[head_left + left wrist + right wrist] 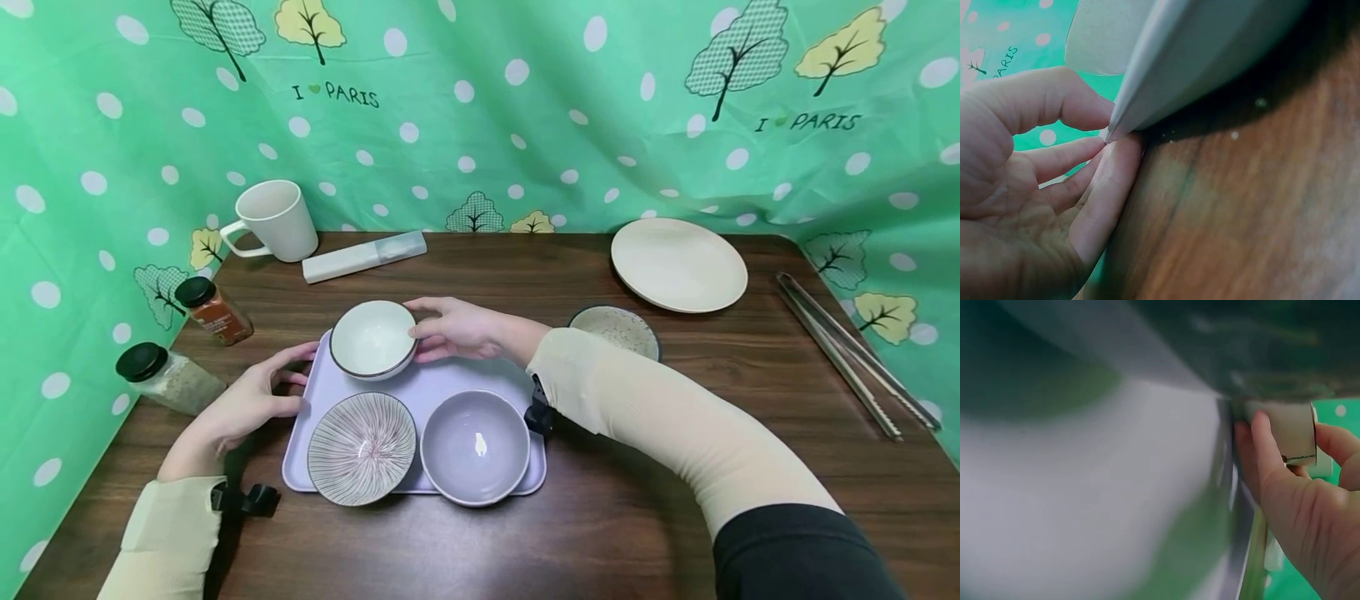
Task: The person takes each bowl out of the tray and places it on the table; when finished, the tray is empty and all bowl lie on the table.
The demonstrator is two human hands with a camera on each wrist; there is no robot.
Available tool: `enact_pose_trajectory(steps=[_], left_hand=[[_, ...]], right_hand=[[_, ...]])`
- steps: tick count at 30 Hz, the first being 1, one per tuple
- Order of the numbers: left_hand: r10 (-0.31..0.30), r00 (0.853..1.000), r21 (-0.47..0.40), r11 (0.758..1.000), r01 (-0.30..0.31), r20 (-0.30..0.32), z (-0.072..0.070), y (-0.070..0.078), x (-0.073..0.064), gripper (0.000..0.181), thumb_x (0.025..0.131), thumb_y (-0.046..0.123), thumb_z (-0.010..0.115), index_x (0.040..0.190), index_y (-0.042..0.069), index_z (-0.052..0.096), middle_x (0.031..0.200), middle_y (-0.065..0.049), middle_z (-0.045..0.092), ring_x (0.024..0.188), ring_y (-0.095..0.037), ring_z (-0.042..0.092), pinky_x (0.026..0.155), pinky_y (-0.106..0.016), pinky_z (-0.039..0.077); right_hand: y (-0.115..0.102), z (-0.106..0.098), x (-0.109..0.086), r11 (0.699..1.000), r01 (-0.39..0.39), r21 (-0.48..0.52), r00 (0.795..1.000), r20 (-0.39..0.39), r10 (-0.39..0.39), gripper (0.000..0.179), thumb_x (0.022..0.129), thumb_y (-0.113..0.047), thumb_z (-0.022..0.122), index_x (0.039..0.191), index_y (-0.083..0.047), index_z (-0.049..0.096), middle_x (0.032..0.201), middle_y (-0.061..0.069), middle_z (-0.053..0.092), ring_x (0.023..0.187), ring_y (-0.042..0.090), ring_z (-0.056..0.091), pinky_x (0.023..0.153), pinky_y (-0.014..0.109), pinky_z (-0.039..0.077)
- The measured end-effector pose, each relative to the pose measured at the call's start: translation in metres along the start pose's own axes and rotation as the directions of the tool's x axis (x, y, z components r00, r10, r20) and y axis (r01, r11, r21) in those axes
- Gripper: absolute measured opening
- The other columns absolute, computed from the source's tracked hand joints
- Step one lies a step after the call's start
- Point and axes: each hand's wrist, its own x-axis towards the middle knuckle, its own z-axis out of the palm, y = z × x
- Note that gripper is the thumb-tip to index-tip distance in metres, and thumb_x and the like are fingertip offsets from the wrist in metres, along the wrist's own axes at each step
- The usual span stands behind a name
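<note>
A white bowl with a dark rim (373,337) sits at the back left of a lilac tray (450,377). From its right side my right hand (459,329) grips it, and in the right wrist view the fingers lie against the bowl's wall (1294,428). My left hand (258,396) is at the tray's left edge; the left wrist view shows its fingers pinching that edge (1124,112). In front on the tray stand a striped bowl (362,450) at left and a grey bowl (475,448) at right. Blurred pale surfaces fill much of the right wrist view.
Behind the tray are a white mug (281,221) and a long white case (363,257). Two spice jars, one red (221,317) and one pale (176,382), lie left. A speckled bowl (618,329), partly behind my right arm, a white plate (678,265) and tongs (847,350) are right.
</note>
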Motion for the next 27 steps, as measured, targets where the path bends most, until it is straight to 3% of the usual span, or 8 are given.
enact_pose_trajectory(steps=[8, 16, 27], left_hand=[[0.0, 1.0, -0.001, 1.0, 0.0, 0.002, 0.001, 0.002, 0.001, 0.08, 0.086, -0.005, 0.068, 0.158, 0.005, 0.034, 0.147, -0.024, 0.041, 0.115, -0.034, 0.051, 0.083, -0.027, 0.05], [-0.001, 1.0, 0.005, 1.0, 0.001, -0.001, 0.001, 0.001, 0.001, 0.08, 0.086, -0.004, 0.068, 0.158, 0.004, 0.034, 0.147, -0.024, 0.041, 0.114, -0.033, 0.051, 0.083, -0.026, 0.05], [0.017, 1.0, 0.008, 1.0, -0.017, -0.002, 0.001, 0.0, -0.001, 0.08, 0.086, -0.006, 0.067, 0.157, 0.003, 0.033, 0.147, -0.025, 0.041, 0.114, -0.034, 0.051, 0.082, -0.026, 0.05]], right_hand=[[0.002, 0.0, -0.002, 0.999, 0.015, 0.047, 1.0, -0.027, -0.014, 0.067, 0.097, 0.011, 0.052, 0.159, -0.005, 0.029, 0.14, 0.029, 0.047, 0.123, 0.045, 0.056, 0.096, 0.049, 0.051], [0.002, 0.005, -0.007, 1.0, 0.024, -0.002, 0.992, -0.121, -0.024, 0.066, 0.093, 0.01, 0.053, 0.156, -0.005, 0.036, 0.138, 0.027, 0.049, 0.114, 0.042, 0.062, 0.09, 0.046, 0.055], [-0.014, -0.003, -0.031, 0.997, 0.077, -0.032, 0.972, -0.219, -0.082, 0.063, 0.091, 0.005, 0.055, 0.151, -0.007, 0.043, 0.131, 0.025, 0.054, 0.096, 0.033, 0.067, 0.082, 0.042, 0.057]])
